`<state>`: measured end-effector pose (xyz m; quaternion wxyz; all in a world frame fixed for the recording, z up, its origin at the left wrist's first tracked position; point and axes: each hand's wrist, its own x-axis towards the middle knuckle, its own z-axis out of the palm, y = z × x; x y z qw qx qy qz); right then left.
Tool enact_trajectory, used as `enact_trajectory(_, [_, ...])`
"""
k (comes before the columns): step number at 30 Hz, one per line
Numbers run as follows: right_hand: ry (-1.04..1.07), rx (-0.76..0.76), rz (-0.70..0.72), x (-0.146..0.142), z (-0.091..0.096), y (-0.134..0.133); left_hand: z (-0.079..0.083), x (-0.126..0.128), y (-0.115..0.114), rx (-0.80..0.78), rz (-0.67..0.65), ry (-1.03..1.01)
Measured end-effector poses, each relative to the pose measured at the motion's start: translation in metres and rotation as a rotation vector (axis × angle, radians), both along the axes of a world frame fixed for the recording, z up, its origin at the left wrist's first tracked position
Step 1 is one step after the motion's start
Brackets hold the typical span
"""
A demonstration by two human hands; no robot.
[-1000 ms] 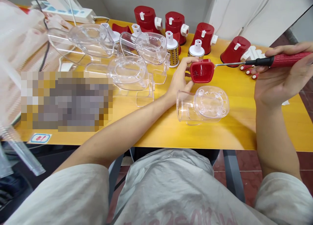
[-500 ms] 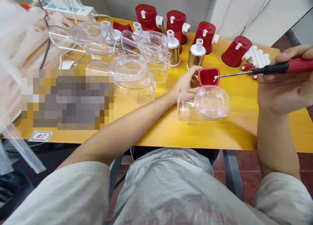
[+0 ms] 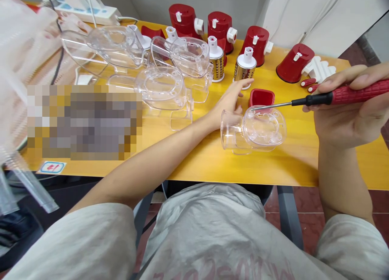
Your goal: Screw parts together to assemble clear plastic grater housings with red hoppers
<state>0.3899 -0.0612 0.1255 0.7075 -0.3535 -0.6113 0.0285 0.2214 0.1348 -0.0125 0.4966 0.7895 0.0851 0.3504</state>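
My right hand (image 3: 343, 120) grips a screwdriver (image 3: 319, 99) with a red and black handle. Its thin shaft points left, and the tip appears over the rim of a clear plastic housing (image 3: 264, 128) near a corner hole; whether they touch I cannot tell. My left hand (image 3: 231, 99) is open behind the housing's tube end, fingers stretched toward a metal grater drum (image 3: 243, 69) with a white top. Just right of those fingers, apart from them, a hollow red plastic cup-like part (image 3: 261, 97) stands behind the housing.
Several red bases (image 3: 294, 63) line the back of the yellow table (image 3: 194, 166). More clear housings (image 3: 159, 87) stand left of my forearm, near another grater drum (image 3: 216, 61). White parts (image 3: 320, 69) and small red-handled pieces (image 3: 308, 82) lie at right. A power strip (image 3: 88, 12) sits back left.
My left hand has let go of the red cup-like part and its fingers have opened toward the drum. The screwdriver tip has moved left and down, from the red part to the clear housing.
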Motion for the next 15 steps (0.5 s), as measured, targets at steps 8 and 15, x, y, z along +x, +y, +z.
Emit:
enact_trajectory(8, [0.029,-0.017,0.073,0.015,-0.007,0.001,0.045,-0.017,0.000,-0.137,0.119,-0.145])
enact_trajectory(15, [0.147,-0.148,0.164,0.023,-0.014,-0.003,0.090,-0.047,-0.025,-0.171,-0.249,-0.253])
